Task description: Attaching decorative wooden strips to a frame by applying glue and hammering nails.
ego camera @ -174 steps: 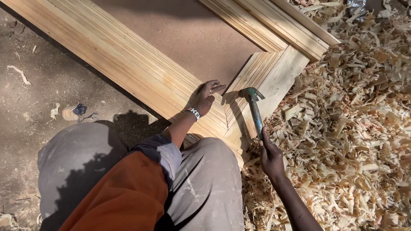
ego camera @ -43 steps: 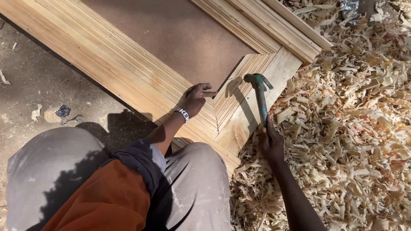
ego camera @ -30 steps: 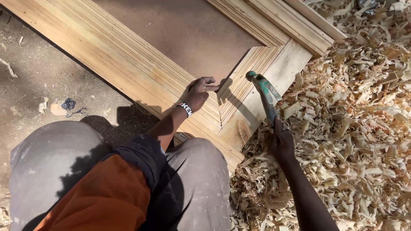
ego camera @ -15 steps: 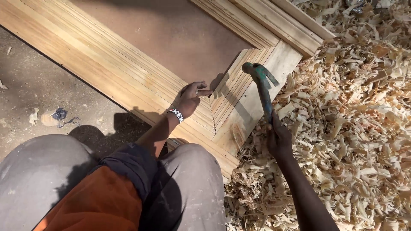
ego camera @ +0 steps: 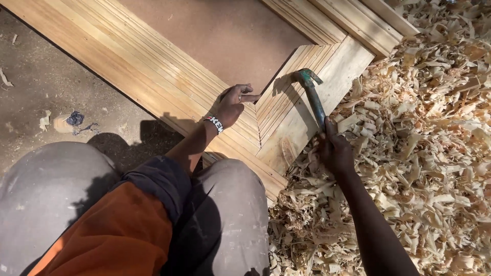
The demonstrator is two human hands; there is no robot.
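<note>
My right hand grips the handle of a teal claw hammer, whose head hovers just above the mitred corner of a wooden moulded frame. My left hand rests on the frame's grooved moulding near the inner corner, with thumb and forefinger pinched together; whether they pinch a small nail I cannot tell. A beaded bracelet sits on my left wrist. The frame surrounds a brown flat panel.
A thick pile of wood shavings covers the ground to the right. Bare dirt ground with scraps lies to the left. My knees in grey trousers and an orange cloth fill the bottom.
The hammer has swung up and down near the corner across the frames. My left hand has stayed pinched at the moulding's inner corner.
</note>
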